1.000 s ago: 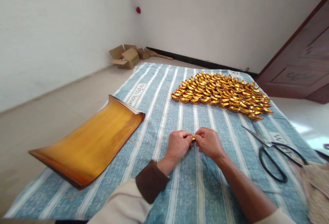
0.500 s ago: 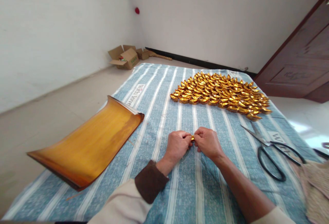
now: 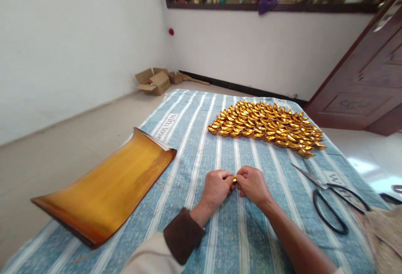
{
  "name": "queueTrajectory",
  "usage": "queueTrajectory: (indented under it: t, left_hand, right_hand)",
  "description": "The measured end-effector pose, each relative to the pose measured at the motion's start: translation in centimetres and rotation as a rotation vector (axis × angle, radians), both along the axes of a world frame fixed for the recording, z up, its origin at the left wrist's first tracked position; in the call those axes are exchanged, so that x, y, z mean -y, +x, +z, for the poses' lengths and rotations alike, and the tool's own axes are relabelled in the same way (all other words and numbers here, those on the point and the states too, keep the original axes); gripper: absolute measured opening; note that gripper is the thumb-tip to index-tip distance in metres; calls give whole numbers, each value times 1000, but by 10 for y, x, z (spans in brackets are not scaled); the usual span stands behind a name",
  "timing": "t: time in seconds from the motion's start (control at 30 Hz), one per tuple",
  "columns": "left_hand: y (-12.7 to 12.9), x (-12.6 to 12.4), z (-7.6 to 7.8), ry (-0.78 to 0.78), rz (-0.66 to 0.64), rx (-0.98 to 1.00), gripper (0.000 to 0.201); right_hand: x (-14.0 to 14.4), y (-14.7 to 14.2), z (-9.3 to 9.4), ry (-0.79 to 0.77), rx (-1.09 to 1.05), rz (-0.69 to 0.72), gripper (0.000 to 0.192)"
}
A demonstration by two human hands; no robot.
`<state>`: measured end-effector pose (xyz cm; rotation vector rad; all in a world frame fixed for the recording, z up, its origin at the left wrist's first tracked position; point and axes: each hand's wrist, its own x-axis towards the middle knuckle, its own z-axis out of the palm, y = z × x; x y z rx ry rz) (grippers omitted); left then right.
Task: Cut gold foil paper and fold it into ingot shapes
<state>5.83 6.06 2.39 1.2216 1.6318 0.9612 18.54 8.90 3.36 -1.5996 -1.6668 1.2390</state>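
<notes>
Between my two hands sits a small piece of shiny gold foil paper, mostly covered by the fingers. My left hand pinches its left end, and my right hand pinches the right end. Both hands are closed, just above the striped cloth. Farther off on the right lies a dense group of folded gold paper ingots, boat-shaped with pointed ends. A stack of gold foil sheets, curled at its edges, rests at the left.
Black-handled scissors lie on the right, blades partly apart, near a beige fabric. The blue-and-white striped cloth covers the table. Cardboard boxes stand on the floor by the wall. A wooden door is at the right.
The camera view has tilted up, so the window ledge shows more and everything sits lower in the picture. Both hands keep their pinch on the gold paper with little visible movement.
</notes>
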Motion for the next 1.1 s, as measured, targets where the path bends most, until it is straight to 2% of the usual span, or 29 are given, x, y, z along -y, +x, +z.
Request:
queueTrajectory:
  t: [0.27, 0.43, 0.63, 1.1]
  left_hand:
    - [-11, -16, 7, 17, 3, 33, 18]
    - [-16, -27, 4, -25, 16, 73, 19]
    - [-16, -28, 0, -32, 13, 85, 16]
    - [-17, -29, 0, -3, 1, 48, 16]
  right_hand:
    - [-17, -9, 7, 8, -10, 3, 11]
    - [-29, -19, 3, -19, 13, -9, 12]
    - [-28, -18, -2, -29, -1, -8, 19]
    - [-27, -20, 4, -48, -37, -6, 17]
